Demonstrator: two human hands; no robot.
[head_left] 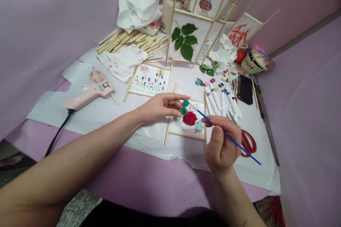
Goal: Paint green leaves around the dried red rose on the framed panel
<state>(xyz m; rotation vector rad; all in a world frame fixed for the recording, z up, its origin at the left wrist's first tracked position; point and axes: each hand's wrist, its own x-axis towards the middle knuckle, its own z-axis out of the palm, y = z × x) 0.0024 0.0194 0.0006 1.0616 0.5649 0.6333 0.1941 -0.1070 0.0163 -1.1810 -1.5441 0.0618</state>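
The left hand (163, 108) pinches a green paint pot (185, 103) between thumb and fingers — it sits right at the fingertips, under the outstretched index finger, above the framed panel (183, 134) and its red rose (190, 118). The right hand's (223, 145) thumb and fingers press together on a blue brush (204, 115) — bristles at the pot, handle slanting back past the knuckles.

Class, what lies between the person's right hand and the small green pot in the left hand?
In the head view, the front of the blue paintbrush spans from the right hand toward the green pot in the left hand.
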